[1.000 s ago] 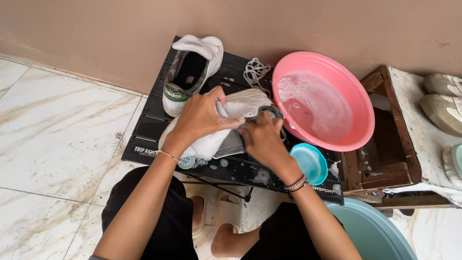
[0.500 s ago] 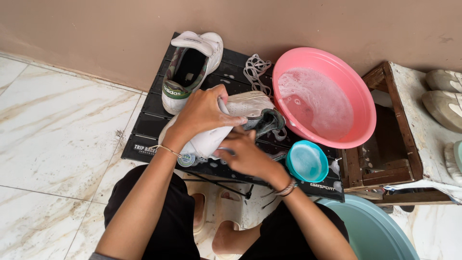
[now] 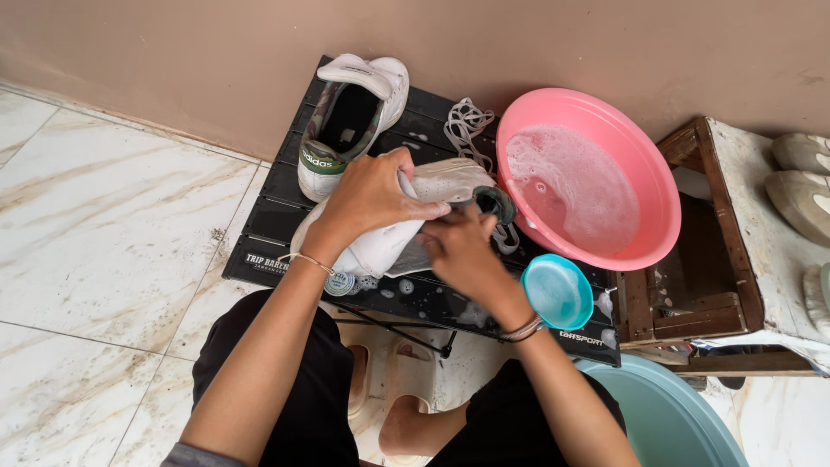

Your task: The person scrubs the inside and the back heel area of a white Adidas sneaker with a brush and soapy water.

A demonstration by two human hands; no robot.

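Soft, even daylight fills the scene, with faint shadows only. The right hand (image 3: 462,251) is slightly motion-blurred. Frame edges bend mildly outward.

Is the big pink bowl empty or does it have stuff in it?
Not empty. The pink bowl holds soapy, foamy water covering its bottom.

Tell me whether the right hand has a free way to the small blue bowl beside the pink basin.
Probably yes. The right hand is busy at the white shoe, but the small blue bowl sits just beside its wrist on the black table, open on top, with nothing lying between them.
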